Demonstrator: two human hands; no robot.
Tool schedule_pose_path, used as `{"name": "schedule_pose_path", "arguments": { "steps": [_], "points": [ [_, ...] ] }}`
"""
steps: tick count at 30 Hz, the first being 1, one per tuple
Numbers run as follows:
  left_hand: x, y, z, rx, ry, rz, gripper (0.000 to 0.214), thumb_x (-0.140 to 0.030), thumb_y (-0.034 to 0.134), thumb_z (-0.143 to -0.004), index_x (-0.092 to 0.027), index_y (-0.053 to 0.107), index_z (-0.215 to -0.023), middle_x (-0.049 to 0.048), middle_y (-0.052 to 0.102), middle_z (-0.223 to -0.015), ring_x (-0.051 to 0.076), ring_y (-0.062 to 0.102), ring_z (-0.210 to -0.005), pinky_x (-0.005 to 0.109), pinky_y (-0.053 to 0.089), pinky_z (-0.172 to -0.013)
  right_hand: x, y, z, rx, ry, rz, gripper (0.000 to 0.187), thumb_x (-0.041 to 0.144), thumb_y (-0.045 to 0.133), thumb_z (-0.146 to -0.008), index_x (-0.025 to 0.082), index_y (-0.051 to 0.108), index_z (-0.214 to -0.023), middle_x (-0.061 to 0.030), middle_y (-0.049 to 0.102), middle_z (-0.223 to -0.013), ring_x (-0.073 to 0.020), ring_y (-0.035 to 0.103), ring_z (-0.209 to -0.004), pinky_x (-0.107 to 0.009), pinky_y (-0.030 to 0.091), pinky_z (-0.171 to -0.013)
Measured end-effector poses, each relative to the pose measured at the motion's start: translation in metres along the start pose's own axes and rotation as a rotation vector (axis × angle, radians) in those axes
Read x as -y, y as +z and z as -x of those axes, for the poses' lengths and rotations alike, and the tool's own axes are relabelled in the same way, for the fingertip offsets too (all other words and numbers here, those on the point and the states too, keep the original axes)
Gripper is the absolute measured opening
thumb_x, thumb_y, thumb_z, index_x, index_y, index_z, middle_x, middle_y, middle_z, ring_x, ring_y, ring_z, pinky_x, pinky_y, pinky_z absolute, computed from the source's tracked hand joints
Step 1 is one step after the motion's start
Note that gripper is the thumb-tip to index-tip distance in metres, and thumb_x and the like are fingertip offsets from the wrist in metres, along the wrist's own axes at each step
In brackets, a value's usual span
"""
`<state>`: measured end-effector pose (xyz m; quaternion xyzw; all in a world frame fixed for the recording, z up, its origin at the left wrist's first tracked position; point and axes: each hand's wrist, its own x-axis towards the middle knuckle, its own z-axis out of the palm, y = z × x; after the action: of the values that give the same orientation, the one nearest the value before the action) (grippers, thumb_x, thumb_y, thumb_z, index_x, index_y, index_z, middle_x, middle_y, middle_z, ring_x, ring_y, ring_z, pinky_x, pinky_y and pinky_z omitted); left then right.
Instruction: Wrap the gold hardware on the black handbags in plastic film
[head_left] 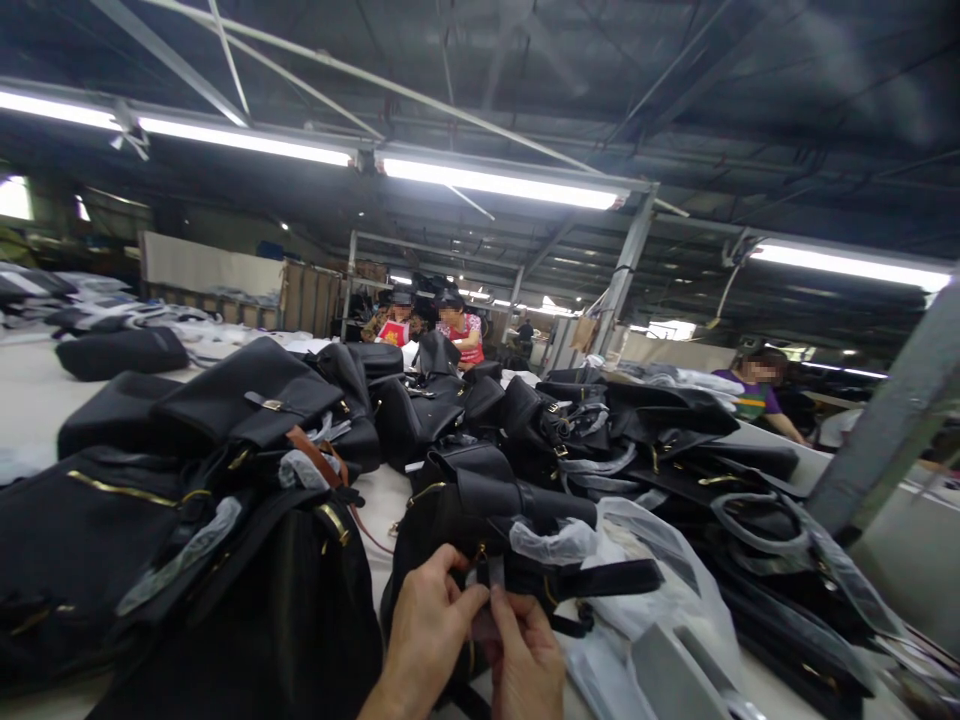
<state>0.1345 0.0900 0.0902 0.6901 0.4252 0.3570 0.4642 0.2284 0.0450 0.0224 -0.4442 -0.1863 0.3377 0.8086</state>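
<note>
A black bag [480, 492] with gold zips lies in front of me. Both of my hands are at its near side. My left hand [429, 632] is closed, thumb and fingers pinching a short dark strap [495, 572] of this bag. From the other side my right hand [528, 655] pinches the same strap, its thumb tip almost meeting the left one. A small greyish piece shows between the thumbs; I cannot make out what it is. Just beyond, a handle wrapped in white film [553, 541] lies across the bag.
More black bags [247, 390] are heaped on the white table [30, 390], left, right and beyond. Clear plastic [660, 545] and a grey box-like object [675, 672] lie at the right. A metal post [885, 450] rises there. Two people [459, 330] work across the table; another person [757, 390] is farther right.
</note>
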Motion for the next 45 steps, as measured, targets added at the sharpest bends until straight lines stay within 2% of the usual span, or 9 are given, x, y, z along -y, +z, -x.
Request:
{"name": "schedule_pose_path", "arguments": {
  "steps": [6,10,13,17,21,27,32,36,45],
  "points": [
    [0.004,-0.002,0.008,0.006,0.005,-0.153,0.031,-0.044,0.052,-0.084,-0.02,0.058,-0.065,-0.0019,0.053,-0.054,0.017,0.053,-0.055,0.026,0.031,-0.052,-0.002,-0.003,-0.001,0.013,0.029,-0.037,0.041,0.049,0.09,-0.062,0.017,0.066,-0.074,0.0006,0.073,-0.069,-0.0136,0.063,-0.06,-0.019,0.051,-0.056],
    [0.004,0.003,0.005,-0.009,0.062,0.176,0.026,-0.039,0.059,-0.077,-0.018,0.061,-0.062,-0.0015,0.054,-0.058,0.015,0.047,-0.059,0.026,0.032,-0.055,-0.001,-0.001,-0.002,0.043,0.038,-0.038,0.042,0.048,0.091,-0.059,0.017,0.068,-0.073,0.0015,0.071,-0.066,-0.012,0.061,-0.057,-0.018,0.049,-0.053],
    [0.003,0.012,0.001,-0.02,-0.004,0.455,0.023,-0.038,0.067,-0.066,-0.015,0.064,-0.062,-0.0001,0.057,-0.06,0.016,0.049,-0.061,0.026,0.037,-0.058,0.002,0.003,0.002,0.016,-0.038,-0.007,0.043,0.051,0.091,-0.059,0.017,0.069,-0.073,0.0022,0.071,-0.066,-0.0118,0.061,-0.059,-0.016,0.049,-0.054],
    [0.008,0.023,0.001,-0.002,-0.092,0.649,0.033,-0.044,0.07,-0.061,-0.013,0.069,-0.072,0.0051,0.067,-0.07,0.019,0.06,-0.069,0.029,0.048,-0.065,0.01,0.01,0.011,-0.069,-0.134,0.038,0.046,0.056,0.089,-0.057,0.018,0.07,-0.075,0.0028,0.07,-0.066,-0.0131,0.064,-0.062,-0.016,0.051,-0.057],
    [0.014,0.027,0.002,-0.034,-0.165,0.738,0.035,-0.042,0.076,-0.058,-0.012,0.071,-0.075,0.0052,0.069,-0.069,0.017,0.06,-0.064,0.026,0.048,-0.061,0.019,0.009,0.018,-0.046,-0.105,0.129,0.054,0.064,0.084,-0.059,0.016,0.075,-0.082,-0.0049,0.076,-0.08,-0.0225,0.07,-0.074,-0.024,0.057,-0.061],
    [0.014,0.027,0.003,-0.038,-0.19,0.766,0.034,-0.042,0.076,-0.057,-0.013,0.067,-0.072,0.0049,0.069,-0.066,0.018,0.062,-0.061,0.029,0.051,-0.06,0.037,0.0,0.017,-0.082,-0.077,0.287,0.072,0.075,0.076,-0.06,0.017,0.07,-0.101,-0.0111,0.078,-0.088,-0.0292,0.074,-0.076,-0.03,0.061,-0.055],
    [0.01,0.024,0.004,-0.05,-0.144,0.707,0.031,-0.042,0.072,-0.058,-0.014,0.062,-0.07,0.0042,0.068,-0.067,0.018,0.061,-0.062,0.03,0.051,-0.06,0.047,-0.007,0.005,0.083,-0.123,0.545,0.058,0.069,0.071,-0.069,0.018,0.076,-0.097,-0.0097,0.078,-0.085,-0.0274,0.073,-0.069,-0.031,0.062,-0.055],
    [0.008,0.021,0.004,-0.105,-0.077,0.592,0.025,-0.038,0.069,-0.059,-0.017,0.055,-0.059,-0.002,0.056,-0.055,0.013,0.051,-0.055,0.024,0.04,-0.052,0.056,-0.004,-0.001,0.184,-0.198,0.788,0.046,0.057,0.068,-0.075,0.02,0.078,-0.099,-0.0071,0.075,-0.065,-0.0262,0.07,-0.057,-0.029,0.056,-0.049],
    [0.0,0.016,0.007,-0.119,0.007,0.461,0.012,-0.026,0.062,-0.067,-0.018,0.056,-0.06,-0.0038,0.052,-0.057,0.013,0.048,-0.058,0.022,0.037,-0.053,0.062,0.011,-0.001,0.157,-0.112,0.763,0.034,0.051,0.066,-0.068,0.02,0.074,-0.079,-0.005,0.071,-0.061,-0.0246,0.067,-0.051,-0.029,0.053,-0.042]
  ]
}}
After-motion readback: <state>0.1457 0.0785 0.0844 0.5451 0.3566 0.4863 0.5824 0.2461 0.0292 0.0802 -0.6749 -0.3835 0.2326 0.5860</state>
